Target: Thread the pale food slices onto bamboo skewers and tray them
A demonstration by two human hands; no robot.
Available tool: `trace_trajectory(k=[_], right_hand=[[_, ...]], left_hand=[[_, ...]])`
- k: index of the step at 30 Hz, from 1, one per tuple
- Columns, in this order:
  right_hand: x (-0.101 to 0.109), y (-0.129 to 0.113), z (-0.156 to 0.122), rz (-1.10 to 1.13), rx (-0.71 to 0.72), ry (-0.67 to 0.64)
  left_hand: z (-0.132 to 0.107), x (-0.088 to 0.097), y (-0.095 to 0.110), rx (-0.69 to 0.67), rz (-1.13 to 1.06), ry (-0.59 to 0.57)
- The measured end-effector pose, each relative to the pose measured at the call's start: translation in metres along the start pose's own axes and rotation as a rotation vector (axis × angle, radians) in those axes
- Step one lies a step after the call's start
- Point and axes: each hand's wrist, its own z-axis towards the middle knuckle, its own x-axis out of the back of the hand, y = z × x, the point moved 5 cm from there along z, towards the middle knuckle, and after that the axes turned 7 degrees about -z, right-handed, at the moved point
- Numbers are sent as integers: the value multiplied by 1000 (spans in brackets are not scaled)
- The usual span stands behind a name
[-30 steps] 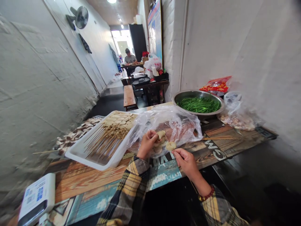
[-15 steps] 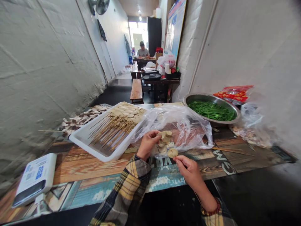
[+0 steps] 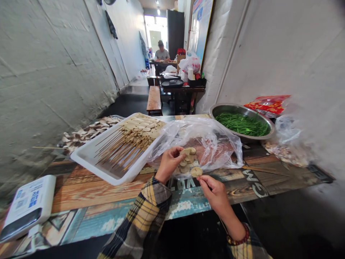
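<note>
My left hand (image 3: 170, 163) is closed, pinching a thin pale slice (image 3: 185, 154) between thumb and fingers. My right hand (image 3: 216, 192) is closed around a thin bamboo skewer, which runs back under the wrist. A round pale slice (image 3: 196, 171) is threaded on that skewer just ahead of my right fingertips. The skewer's tip points up towards the slice in my left hand; whether they touch I cannot tell. More loose slices (image 3: 184, 168) lie by my left fingers, at the edge of a clear plastic bag (image 3: 218, 138).
On the left, a white tray (image 3: 91, 167) holds several skewers of pale slices. Mushroom pieces (image 3: 81, 135) lie behind it. A white box-shaped device (image 3: 28, 205) stands at near left. At the right are a metal bowl (image 3: 241, 138) of green stalks and loose skewers (image 3: 265, 171). A person (image 3: 162, 54) sits far off.
The whole view has shifted slightly. My left hand's slice has tilted a little beside the skewer tip. Both hands keep their grips, and the round slice stays on the skewer.
</note>
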Motion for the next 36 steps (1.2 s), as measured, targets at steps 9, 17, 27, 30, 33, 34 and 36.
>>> trace_trajectory(k=[9,17,27,30,33,34,36], right_hand=[[-2,1,0,-23,-9,-10],[-2,0,1,-49,0,-4],[0,2,-1,7,-10,38],[0,2,-1,16,1,40],[-1,4,-2,17,-6,44],[-2,4,-2,15,-8,43],[-3,6,-2,9,-9,41]], left_hand=[[1,2,-2,-86,125,30],[0,-1,-2,-61,163,-9],[-2,-4,-9,63,-149,-61],[-3,-5,-11,101,-247,-63],[-5,-7,-12,125,-254,-69],[-5,-7,-13,126,-249,-61],[-5,-7,-14,120,-240,-30]])
